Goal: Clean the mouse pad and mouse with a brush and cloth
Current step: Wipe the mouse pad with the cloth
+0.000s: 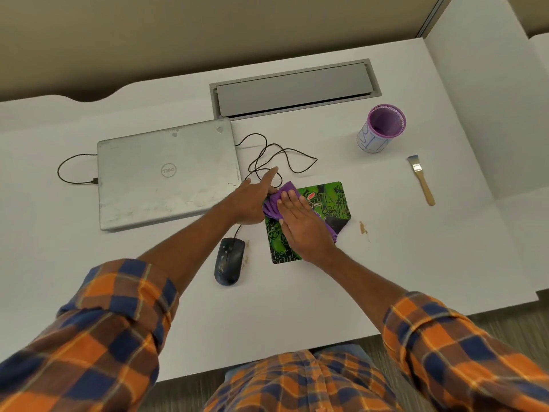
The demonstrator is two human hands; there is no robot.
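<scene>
A green and black mouse pad (pixel 329 200) lies on the white desk, its near right corner curled up. A purple cloth (pixel 274 205) is bunched on the pad's left part. My right hand (pixel 303 226) lies flat on the cloth, fingers together, pressing it onto the pad. My left hand (pixel 252 200) rests at the pad's left edge, touching the cloth's end, index finger stretched out. A dark wired mouse (pixel 228 260) sits on the desk left of the pad. A wooden-handled brush (pixel 421 179) lies far right, apart from both hands.
A shut silver laptop (pixel 169 173) lies at the left with a cable plugged in. The mouse's black cord (pixel 279 156) loops behind the pad. A purple mesh cup (pixel 381 127) stands back right. A grey cable hatch (pixel 294 87) is at the back. Brown stains (pixel 363 227) mark the desk.
</scene>
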